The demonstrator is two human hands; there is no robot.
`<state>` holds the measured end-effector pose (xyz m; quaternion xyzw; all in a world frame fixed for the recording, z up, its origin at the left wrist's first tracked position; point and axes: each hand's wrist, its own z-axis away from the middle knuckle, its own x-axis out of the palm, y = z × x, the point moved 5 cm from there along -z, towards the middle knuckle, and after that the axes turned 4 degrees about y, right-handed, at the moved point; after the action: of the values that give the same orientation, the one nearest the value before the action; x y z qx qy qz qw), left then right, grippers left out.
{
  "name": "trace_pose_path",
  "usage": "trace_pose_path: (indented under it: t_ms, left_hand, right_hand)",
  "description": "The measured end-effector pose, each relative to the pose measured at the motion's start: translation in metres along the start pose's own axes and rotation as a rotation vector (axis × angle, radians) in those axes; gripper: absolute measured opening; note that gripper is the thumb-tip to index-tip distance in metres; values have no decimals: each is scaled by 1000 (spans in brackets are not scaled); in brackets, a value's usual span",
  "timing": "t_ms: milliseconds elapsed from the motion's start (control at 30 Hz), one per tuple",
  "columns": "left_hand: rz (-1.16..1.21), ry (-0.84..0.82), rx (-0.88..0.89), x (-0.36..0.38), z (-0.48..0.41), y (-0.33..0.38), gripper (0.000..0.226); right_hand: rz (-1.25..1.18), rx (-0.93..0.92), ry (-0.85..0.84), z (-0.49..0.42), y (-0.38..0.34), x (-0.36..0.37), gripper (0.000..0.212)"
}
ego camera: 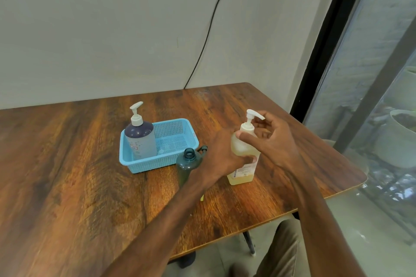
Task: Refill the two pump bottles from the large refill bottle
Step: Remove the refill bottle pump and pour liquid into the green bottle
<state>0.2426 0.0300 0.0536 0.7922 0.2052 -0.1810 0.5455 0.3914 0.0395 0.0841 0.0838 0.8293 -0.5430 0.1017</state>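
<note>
Two hands on pump bottle (242, 173) — L hand (221, 155) grips body, R hand (276, 141) pinches collar; wood table (90, 164), grey wall (112, 29).

Left hand (221, 153), right hand (276, 144), fingers curled.

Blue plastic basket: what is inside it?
A grey pump bottle with white pump stands at the left end of the blue plastic basket; the near wall hides its base.

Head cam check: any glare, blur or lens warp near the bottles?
Head view: wide-angle warp bows the window frame and table edge; soft daylight, faint sheen at its far end; pump bottle sharp enough, right hand fingers slightly soft.
</note>
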Motion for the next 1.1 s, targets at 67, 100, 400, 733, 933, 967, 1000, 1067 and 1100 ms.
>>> trace_pose_path:
  t_ms: [67,100,400,733,933,967,1000,1067,1100]
  left_hand:
    - [20,-8,2,1,0,0,64]
    - [20,-5,4,1,0,0,66]
    - [29,-14,13,1,-1,-2,60]
    - [-2,17,15,0,-2,-1,65]
    - [-4,20,28,-1,-2,0,67]
    - [-12,26,31,-1,-2,0,68]
    - [-16,28,32,-2,-2,0,69]
    - [2,18,28,-2,-3,0,65]
    - [12,10,27,-2,-2,0,63]
  right_hand:
    - [55,-7,50,1,0,1,45]
    - [45,0,53,2,1,1,44]
    - [23,-22,13,1,-2,2,44]
    - [-30,-11,-22,0,1,4,51]
    - [-55,-4,25,2,1,6,47]
    - [-78,4,-2,2,1,6,49]
    - [-84,3,-17,3,1,7,51]
    - [-35,-13,-12,3,1,7,50]
    - [11,-20,3,4,0,6,47]
